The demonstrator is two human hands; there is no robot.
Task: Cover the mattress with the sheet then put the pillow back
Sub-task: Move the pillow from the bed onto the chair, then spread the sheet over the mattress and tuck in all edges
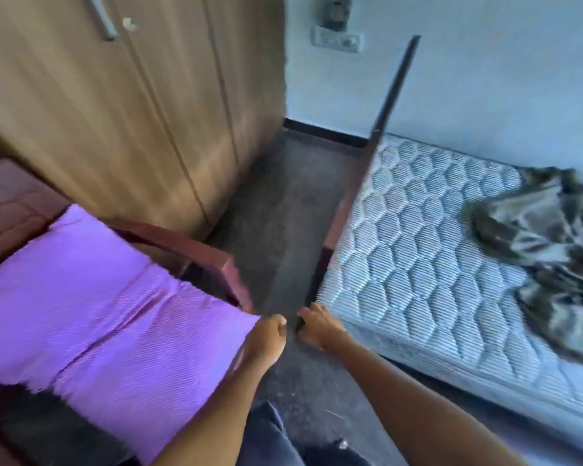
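1. The left hand [266,338] is curled into a loose fist at the near right corner of the purple pillow [91,307]. It touches the fabric edge, but blur hides whether the fingers actually pinch it.
2. The right hand [317,326] is bent, fingers curved down, at the near corner of the mattress [418,264]. It seems to rest on or grip the dark corner of the bed frame [337,227], though I cannot tell for certain.
3. The two hands are close together, with a narrow strip of dark floor [283,213] between them.
4. The pillow lies on a red-brown wooden chair [196,247] to the left, creased across its middle.
5. The mattress, white with a quilted hexagon pattern, is bare over most of its surface.
6. The sheet [546,247], dark green with a pale pattern, lies crumpled in a heap on the right side of the mattress, next to the wall [485,79].
7. A tall wooden wardrobe [115,112] stands behind the chair.
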